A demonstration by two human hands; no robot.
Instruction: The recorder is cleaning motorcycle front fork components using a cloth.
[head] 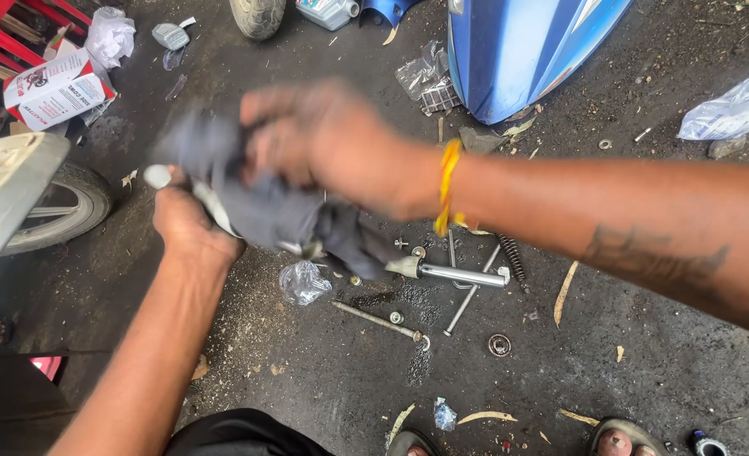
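From where I watched, the blue scooter body panel (518, 51) filled the top of the view, standing on the oily workshop floor (661, 371), and a tyre (57, 207) sat at the left edge. My right hand (324, 143) was clenched around a dark grey rag (264, 207), pressing it over a pale metal part (159, 176); the blur suggested a rubbing stroke. My left hand (190, 226) gripped that part from beneath, likely to steady it against the rag. Below them a chrome shaft (463, 275), long bolts (380, 321) and a coil spring (512, 257) lay close together, seemingly kept within reach. A red-and-white carton (53, 89) lay top left beside crumpled white plastic (110, 35); a clear bag (733, 110) lay far right.
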